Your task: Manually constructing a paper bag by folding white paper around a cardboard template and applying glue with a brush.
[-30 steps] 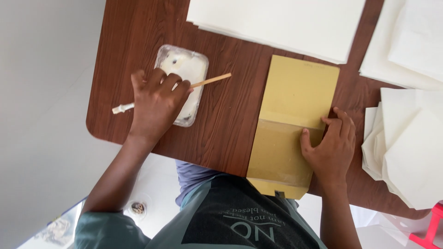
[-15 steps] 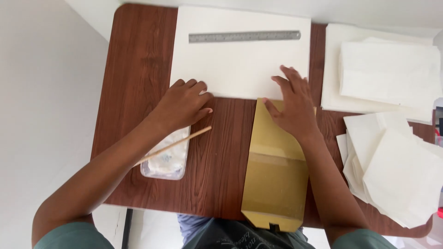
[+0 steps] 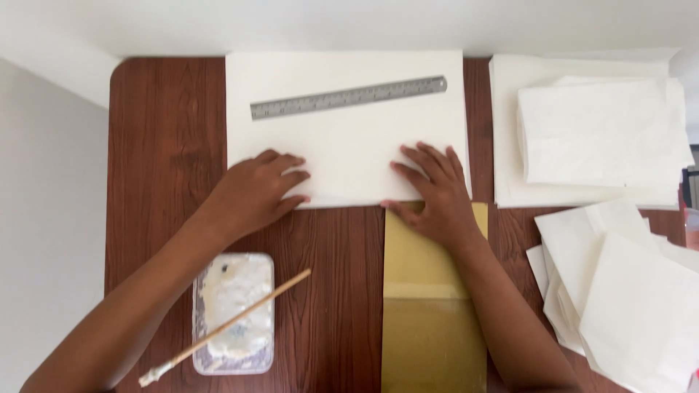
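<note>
Dark wood table (image 3: 167, 145) fills the view, set against pale walls. Nearest, a clear tray of white paste (image 3: 233, 313) sits at the lower left with a thin stick (image 3: 226, 329) laid slantwise across it; a second ago the left hand was at this tray, and now the tray lies untouched. Beside it, a tan folded bag (image 3: 435, 320) lies flat, its far end under the right hand, which pressed nearer its middle before. Further up, the left hand (image 3: 255, 193) and right hand (image 3: 433, 193) both lie flat with fingers spread on the near edge of a stack of white sheets (image 3: 349, 145); neither is closed on anything, though half a second ago they were just arriving there. A steel ruler (image 3: 348, 97) rests slantwise on the sheets beyond the hands. Off to the right lie piles of white paper bags (image 3: 604, 138), some fanned out nearer the edge.
</note>
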